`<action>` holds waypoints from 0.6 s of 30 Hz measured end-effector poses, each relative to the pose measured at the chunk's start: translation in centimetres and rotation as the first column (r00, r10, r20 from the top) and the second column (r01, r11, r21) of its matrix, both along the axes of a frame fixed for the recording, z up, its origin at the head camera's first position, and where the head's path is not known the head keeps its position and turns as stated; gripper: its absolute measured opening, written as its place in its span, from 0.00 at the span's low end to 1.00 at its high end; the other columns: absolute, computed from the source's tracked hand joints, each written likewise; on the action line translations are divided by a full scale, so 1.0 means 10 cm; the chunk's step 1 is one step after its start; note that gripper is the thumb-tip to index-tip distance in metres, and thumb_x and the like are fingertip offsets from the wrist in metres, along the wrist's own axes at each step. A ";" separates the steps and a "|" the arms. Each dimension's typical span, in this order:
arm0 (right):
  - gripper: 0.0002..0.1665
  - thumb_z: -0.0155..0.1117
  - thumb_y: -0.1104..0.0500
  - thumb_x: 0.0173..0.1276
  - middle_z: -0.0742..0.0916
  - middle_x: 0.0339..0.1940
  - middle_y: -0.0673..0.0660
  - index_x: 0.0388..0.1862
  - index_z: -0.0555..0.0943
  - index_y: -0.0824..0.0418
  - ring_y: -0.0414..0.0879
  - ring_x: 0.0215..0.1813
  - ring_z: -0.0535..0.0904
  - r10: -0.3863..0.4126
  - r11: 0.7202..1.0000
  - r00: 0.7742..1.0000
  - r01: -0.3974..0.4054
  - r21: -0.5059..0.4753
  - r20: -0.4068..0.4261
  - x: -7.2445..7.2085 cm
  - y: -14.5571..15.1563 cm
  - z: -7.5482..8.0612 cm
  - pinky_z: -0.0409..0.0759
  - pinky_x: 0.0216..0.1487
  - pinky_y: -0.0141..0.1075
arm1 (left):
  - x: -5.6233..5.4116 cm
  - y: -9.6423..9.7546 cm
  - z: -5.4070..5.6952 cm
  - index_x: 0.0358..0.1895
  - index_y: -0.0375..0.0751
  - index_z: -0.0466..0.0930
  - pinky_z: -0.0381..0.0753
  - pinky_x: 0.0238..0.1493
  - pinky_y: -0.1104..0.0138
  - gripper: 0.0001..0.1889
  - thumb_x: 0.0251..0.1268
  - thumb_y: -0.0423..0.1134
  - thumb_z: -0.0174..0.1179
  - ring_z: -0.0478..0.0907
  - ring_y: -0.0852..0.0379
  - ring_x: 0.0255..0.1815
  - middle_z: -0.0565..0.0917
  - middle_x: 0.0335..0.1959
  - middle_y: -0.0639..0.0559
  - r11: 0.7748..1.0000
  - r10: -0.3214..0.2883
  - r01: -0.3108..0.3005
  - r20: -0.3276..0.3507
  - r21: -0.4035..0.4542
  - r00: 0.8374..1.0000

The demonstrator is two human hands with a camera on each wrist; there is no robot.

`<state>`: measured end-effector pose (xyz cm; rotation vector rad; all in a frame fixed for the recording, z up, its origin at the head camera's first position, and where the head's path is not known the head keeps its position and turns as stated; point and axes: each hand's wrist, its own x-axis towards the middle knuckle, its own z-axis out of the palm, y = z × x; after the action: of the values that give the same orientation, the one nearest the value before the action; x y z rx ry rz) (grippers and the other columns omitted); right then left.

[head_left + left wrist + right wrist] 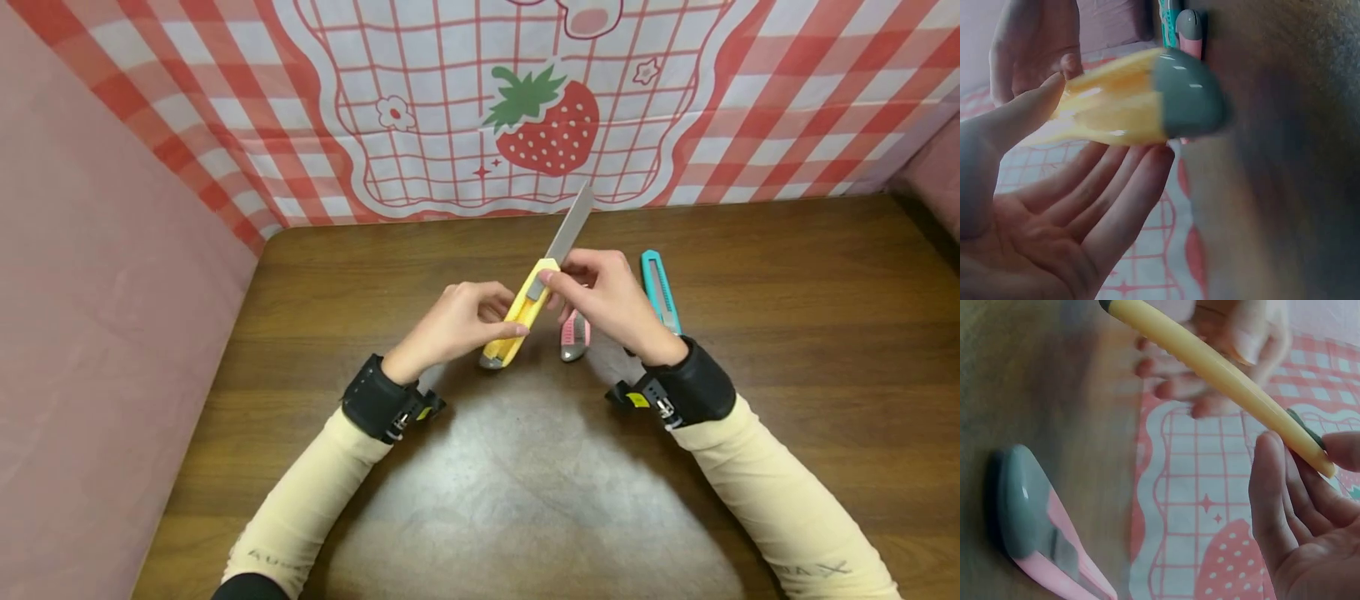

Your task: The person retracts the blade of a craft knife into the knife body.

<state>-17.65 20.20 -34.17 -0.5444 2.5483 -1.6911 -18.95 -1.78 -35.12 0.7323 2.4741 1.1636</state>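
Over the desk, your hands both hold the yellow cutter; working its slider seems the step, next needing steady pressure.

A brown wood-grain tabletop fills the head view's middle and bottom, pale glare at lower centre; a strawberry-printed red-and-white checked cloth spans the top, a pink surface the left.

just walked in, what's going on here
A person holds a yellow utility knife, its blade out and pointing away. The right-hand grip is near the blade end, at the grey slider; the left-hand grip is on the lower body. A pink utility knife and a teal utility knife lie on the wooden table.
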 end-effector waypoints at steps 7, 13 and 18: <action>0.12 0.60 0.59 0.72 0.84 0.20 0.53 0.34 0.83 0.67 0.44 0.21 0.80 -0.121 0.992 0.989 0.117 -0.053 -0.087 -0.03 0.08 0.06 0.81 0.24 0.32 | -0.05 0.00 -0.18 0.45 0.34 0.83 0.89 0.38 0.60 0.10 0.65 0.36 0.65 0.86 0.56 0.34 0.89 0.38 0.41 0.981 -0.138 0.099 0.241 0.166 0.961; 0.11 0.61 0.60 0.72 0.82 0.19 0.56 0.35 0.83 0.67 0.42 0.20 0.78 -0.171 0.984 0.978 0.164 -0.065 -0.122 -0.03 0.10 0.07 0.80 0.24 0.28 | -0.03 0.06 -0.33 0.47 0.30 0.82 0.89 0.40 0.56 0.09 0.67 0.31 0.61 0.88 0.45 0.38 0.88 0.43 0.35 0.958 -0.202 0.103 0.374 0.267 0.905; 0.11 0.60 0.60 0.72 0.81 0.21 0.52 0.38 0.84 0.67 0.41 0.22 0.77 -0.193 0.980 0.973 0.185 -0.073 -0.124 -0.02 0.09 0.06 0.79 0.25 0.27 | 0.03 0.12 -0.38 0.46 0.29 0.81 0.89 0.41 0.56 0.08 0.67 0.31 0.61 0.89 0.44 0.39 0.88 0.42 0.35 0.948 -0.222 0.109 0.372 0.301 0.901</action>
<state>-17.87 21.11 -33.55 -0.4403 2.7267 -1.8572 -18.66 -0.60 -38.93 0.6781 1.8975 1.4411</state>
